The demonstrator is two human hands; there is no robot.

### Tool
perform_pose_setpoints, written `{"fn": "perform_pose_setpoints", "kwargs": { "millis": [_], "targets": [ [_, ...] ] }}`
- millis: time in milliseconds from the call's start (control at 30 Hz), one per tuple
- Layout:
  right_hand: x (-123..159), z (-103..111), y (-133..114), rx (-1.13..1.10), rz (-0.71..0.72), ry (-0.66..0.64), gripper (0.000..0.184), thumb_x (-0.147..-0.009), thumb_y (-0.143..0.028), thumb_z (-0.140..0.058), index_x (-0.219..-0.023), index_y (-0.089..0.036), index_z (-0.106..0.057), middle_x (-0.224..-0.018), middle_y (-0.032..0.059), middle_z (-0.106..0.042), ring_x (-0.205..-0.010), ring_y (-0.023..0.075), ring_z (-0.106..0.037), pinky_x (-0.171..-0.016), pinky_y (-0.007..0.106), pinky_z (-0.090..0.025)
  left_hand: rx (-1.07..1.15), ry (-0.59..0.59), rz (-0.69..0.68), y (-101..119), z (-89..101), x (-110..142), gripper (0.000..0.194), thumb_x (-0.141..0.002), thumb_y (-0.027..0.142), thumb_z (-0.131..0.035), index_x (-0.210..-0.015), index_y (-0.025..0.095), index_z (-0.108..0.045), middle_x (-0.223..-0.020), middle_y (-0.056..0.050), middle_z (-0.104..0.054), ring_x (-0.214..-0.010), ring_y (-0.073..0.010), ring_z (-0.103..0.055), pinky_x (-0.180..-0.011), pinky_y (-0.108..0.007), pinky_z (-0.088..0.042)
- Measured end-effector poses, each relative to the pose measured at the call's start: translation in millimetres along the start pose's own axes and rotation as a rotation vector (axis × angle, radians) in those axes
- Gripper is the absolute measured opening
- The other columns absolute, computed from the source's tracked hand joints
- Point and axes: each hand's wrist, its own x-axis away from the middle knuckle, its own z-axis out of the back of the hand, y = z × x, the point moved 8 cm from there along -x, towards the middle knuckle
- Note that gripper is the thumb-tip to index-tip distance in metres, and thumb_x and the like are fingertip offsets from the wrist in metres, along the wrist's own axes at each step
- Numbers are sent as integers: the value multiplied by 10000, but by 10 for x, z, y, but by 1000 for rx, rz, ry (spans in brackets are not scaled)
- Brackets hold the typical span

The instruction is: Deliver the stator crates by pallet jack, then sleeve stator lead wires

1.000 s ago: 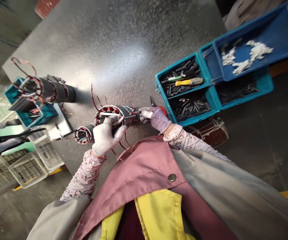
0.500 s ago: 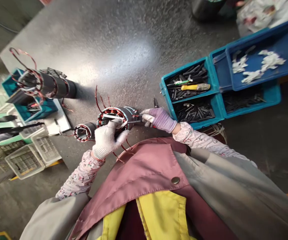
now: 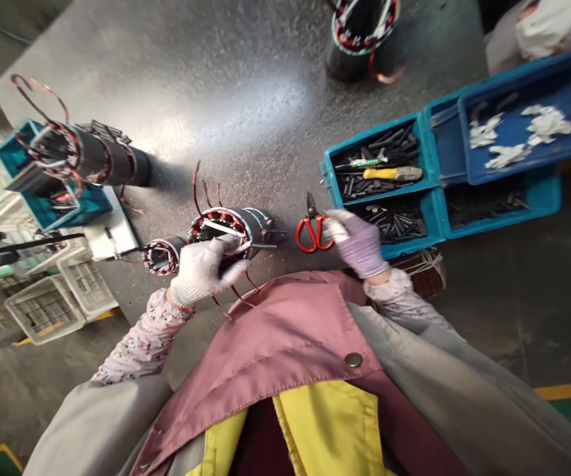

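My left hand point(image 3: 206, 270), in a white knit glove, grips the near rim of a motor stator point(image 3: 255, 221) lying on its side. Its fingers reach into the bore beside white strips, and the fingertips are partly hidden. Copper windings ring the stator's open end, with loose red-brown leads above and below. My right hand point(image 3: 357, 241), in a purple and white glove, is off the stator with its fingers loosely apart. It is beside red-handled scissors point(image 3: 315, 230) on the table; whether it touches their handle is unclear.
Blue bins point(image 3: 389, 198) of black pieces stand at right, one holding a yellow-handled tool point(image 3: 393, 173). White scraps lie in a blue tray point(image 3: 528, 149). Other stators stand at the back point(image 3: 347, 59), left point(image 3: 111, 158) and beside my left hand point(image 3: 162, 256). White crates point(image 3: 47, 307) are lower left.
My right hand has left the stator's right end and moved right, uncovering the scissors. My left hand keeps its grip. The view has shifted, showing more of the back stator.
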Motion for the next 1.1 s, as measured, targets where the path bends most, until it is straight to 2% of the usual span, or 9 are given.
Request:
{"fn": "perform_pose_setpoints", "kwargs": {
  "millis": [67,167,233,433,533,700,867,967,1100],
  "targets": [
    [-52,259,314,354,-65,0,337,-964,-251,-476,-1203,-130,-680,-1197,156,-696,-1128,272,-653,-1001,407,-501,-12,-19,11,-37,11,-15,411,-790,515,-611,-1028,183,-650,-764,-53,-748,-691,-227,-730,-623,-276,-533],
    [-143,287,656,750,-222,-304,301,-959,-315,-547,-1151,-142,-703,-1161,170,-701,-1122,303,-650,-941,417,-515,-23,4,3,-28,58,-30,406,-808,495,-601,-1064,182,-642,-785,-57,-761,-702,-232,-739,-632,-277,-544],
    [-182,205,685,864,-275,-468,326,-956,-346,-572,-1167,-125,-687,-1191,197,-678,-1118,308,-647,-891,411,-522,-15,14,-18,1,59,-36,384,-826,475,-585,-1075,188,-639,-814,-56,-772,-709,-228,-744,-635,-273,-552],
    [-177,119,519,925,-248,-433,333,-993,-303,-490,-1247,-135,-623,-1253,201,-638,-1102,272,-655,-869,376,-508,-32,42,27,27,20,-51,373,-843,460,-564,-1105,207,-642,-857,-55,-784,-760,-240,-754,-672,-284,-571],
    [-149,130,585,934,-258,-434,394,-975,-337,-535,-1300,-121,-584,-1304,228,-595,-1111,281,-652,-854,371,-508,-55,36,60,25,8,-43,396,-849,471,-553,-1123,200,-643,-879,-62,-785,-779,-254,-755,-667,-296,-565],
    [-226,181,699,906,-243,-495,289,-982,-277,-497,-1179,-180,-684,-1169,148,-695,-1091,245,-663,-861,318,-489,-64,23,84,7,-16,-48,429,-849,496,-548,-1141,194,-636,-917,-70,-785,-823,-258,-755,-682,-292,-558],
    [-194,344,777,927,-255,-482,374,-1021,-330,-395,-1279,-227,-645,-1280,117,-664,-1150,239,-636,-896,319,-475,-72,8,101,21,-19,-36,445,-835,511,-561,-1134,191,-644,-894,-75,-783,-814,-260,-753,-687,-291,-549],
    [-201,282,795,930,-244,-493,424,-1013,-372,-420,-1360,-192,-583,-1306,152,-644,-1169,253,-626,-912,336,-469,-93,8,110,8,-18,-33,463,-814,519,-573,-1127,187,-647,-885,-76,-779,-798,-263,-750,-676,-295,-542],
    [-239,156,773,925,-204,-508,376,-1009,-370,-419,-1229,-194,-668,-1210,149,-690,-1101,249,-659,-854,329,-476,-84,43,78,6,-8,-18,447,-804,513,-588,-1096,182,-653,-800,-68,-766,-704,-249,-737,-627,-291,-528]
  ]
}}
